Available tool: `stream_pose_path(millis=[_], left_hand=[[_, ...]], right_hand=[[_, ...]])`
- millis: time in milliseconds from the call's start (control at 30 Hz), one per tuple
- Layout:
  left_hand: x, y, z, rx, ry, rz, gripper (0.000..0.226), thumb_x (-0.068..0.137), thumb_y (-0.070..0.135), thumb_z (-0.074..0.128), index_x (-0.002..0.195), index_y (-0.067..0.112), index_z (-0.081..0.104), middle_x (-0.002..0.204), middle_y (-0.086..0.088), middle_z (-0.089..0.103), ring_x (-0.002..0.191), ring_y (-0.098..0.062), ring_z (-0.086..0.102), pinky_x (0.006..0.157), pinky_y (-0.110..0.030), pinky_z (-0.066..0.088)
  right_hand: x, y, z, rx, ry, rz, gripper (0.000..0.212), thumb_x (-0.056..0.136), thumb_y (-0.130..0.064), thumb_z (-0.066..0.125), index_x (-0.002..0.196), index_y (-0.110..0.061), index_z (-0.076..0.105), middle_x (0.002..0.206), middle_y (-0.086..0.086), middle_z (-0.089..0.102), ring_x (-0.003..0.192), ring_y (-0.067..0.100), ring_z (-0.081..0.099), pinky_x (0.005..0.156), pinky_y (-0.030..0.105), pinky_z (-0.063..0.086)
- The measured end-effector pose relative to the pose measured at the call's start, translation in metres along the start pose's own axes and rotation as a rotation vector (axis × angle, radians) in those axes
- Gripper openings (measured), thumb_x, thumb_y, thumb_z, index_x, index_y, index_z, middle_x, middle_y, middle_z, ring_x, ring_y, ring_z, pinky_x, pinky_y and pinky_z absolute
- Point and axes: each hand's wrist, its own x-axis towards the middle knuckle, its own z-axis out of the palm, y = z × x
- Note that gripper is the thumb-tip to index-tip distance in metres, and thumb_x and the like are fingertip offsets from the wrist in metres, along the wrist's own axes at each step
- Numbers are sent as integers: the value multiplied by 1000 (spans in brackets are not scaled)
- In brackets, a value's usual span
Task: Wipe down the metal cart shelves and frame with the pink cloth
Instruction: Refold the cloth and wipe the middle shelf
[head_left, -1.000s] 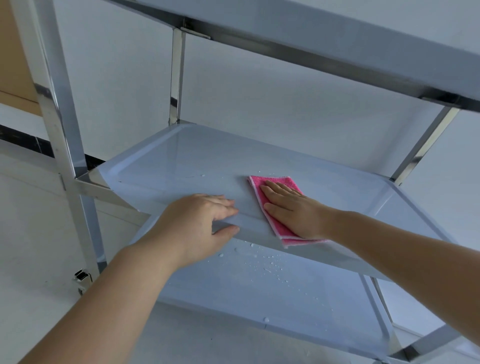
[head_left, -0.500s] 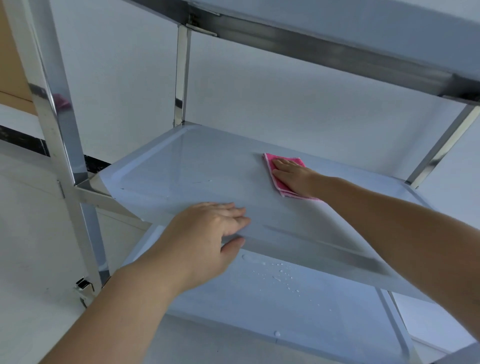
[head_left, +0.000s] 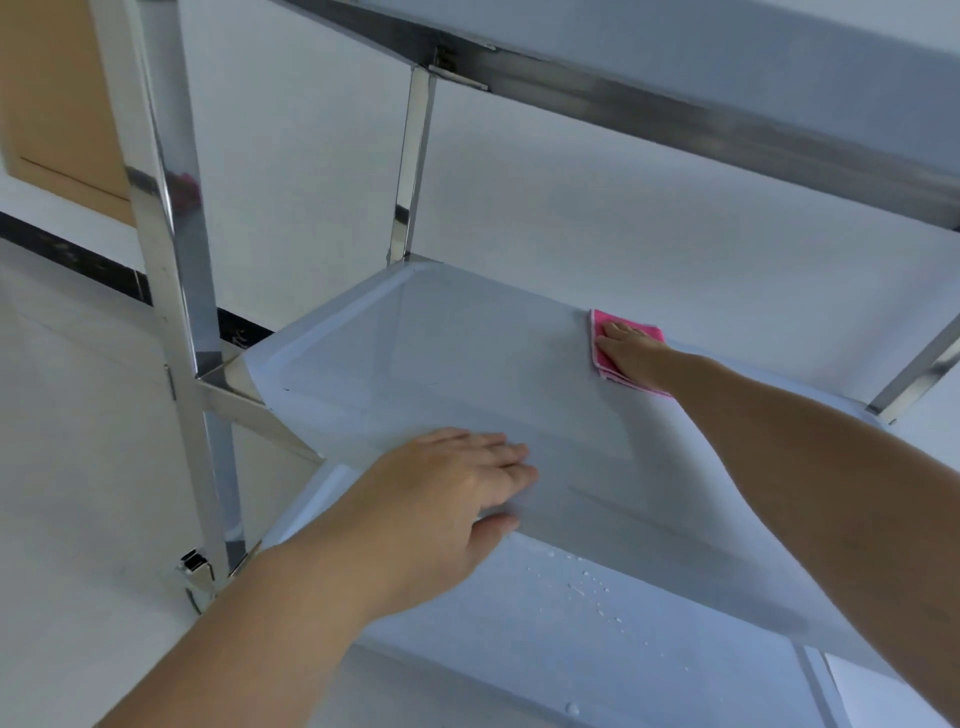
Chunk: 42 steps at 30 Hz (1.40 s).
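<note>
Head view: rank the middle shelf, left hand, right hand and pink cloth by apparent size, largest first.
1. middle shelf
2. left hand, which looks bigger than the other hand only because it is nearer the camera
3. right hand
4. pink cloth, mostly covered by the right hand, so its real rank is unsure

Pink cloth (head_left: 603, 321) mostly under R hand (head_left: 631, 353), top shelf (head_left: 779, 47) cut by upper edge, btm shelf (head_left: 571, 654) clipped
</note>
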Motion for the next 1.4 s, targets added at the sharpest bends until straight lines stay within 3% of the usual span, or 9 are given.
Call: stream_pose_path(millis=[100, 333, 467, 567, 767, 867, 1067, 1267, 1400], left_hand=[[-7, -8, -4, -16, -41, -39, 53, 94, 48, 31, 144, 33, 32, 153, 17, 22, 140, 3, 17, 111, -12, 0], [-28, -49, -18, 45, 35, -60, 75, 76, 63, 13, 143, 36, 33, 153, 17, 24, 140, 3, 15, 107, -10, -12], [-49, -75, -27, 41, 91, -68, 53, 83, 51, 35, 127, 30, 56, 134, 10, 55, 125, -7, 48, 110, -20, 14], [-57, -86, -23, 38, 149, -32, 40, 87, 37, 41, 121, 27, 60, 127, 7, 61, 119, -8, 49, 105, -31, 25], [-58, -108, -21, 63, 241, 52, 40, 89, 35, 41, 120, 24, 63, 126, 6, 61, 118, -9, 48, 101, -32, 30], [-58, -107, -16, 63, 271, 47, 39, 89, 31, 40, 120, 25, 64, 125, 7, 62, 116, -9, 50, 100, -31, 31], [-56, -107, -11, 26, 332, 20, 37, 88, 28, 42, 115, 29, 67, 119, 9, 65, 112, -5, 51, 97, -26, 32], [-55, -109, -11, 39, 327, 3, 37, 87, 30, 41, 113, 31, 67, 118, 10, 66, 110, -5, 52, 94, -23, 30], [-55, -109, -14, 46, 310, 1, 37, 87, 30, 42, 113, 30, 68, 117, 9, 66, 109, -7, 56, 92, -21, 31]], right_hand=[[-4, -9, -11, 60, -77, 120, 48, 104, -25, 30, 148, -6, 26, 159, 13, 13, 147, 26, 12, 120, 35, 8], [-10, -17, -12, 3, -69, 156, 45, 104, -21, 31, 147, -9, 27, 159, 11, 14, 147, 25, 13, 118, 32, 8], [-10, -20, -19, -53, -103, 187, 46, 104, -21, 32, 148, -8, 24, 159, 13, 10, 147, 26, 10, 117, 30, 6], [-6, -15, -17, -143, -95, 166, 48, 104, -21, 31, 149, -7, 21, 160, 15, 5, 148, 27, 7, 119, 31, 5], [1, -7, -8, -298, -97, 15, 48, 105, -17, 30, 150, -6, 18, 160, 13, 4, 148, 25, 7, 116, 26, 3], [4, -20, -12, -235, -16, -36, 50, 105, -22, 33, 151, -7, 19, 158, 10, 17, 146, 22, 18, 117, 30, 16], [39, -35, -20, -346, -139, 34, 45, 102, -24, 37, 140, -1, 35, 150, 18, 29, 136, 32, 31, 109, 40, 32], [31, -54, -21, -402, -81, -93, 44, 104, -20, 31, 144, -2, 32, 156, 14, 21, 144, 26, 20, 117, 34, 16], [15, -75, -22, -276, -32, -147, 49, 104, -24, 33, 148, -4, 25, 159, 15, 12, 147, 25, 12, 119, 33, 10]])
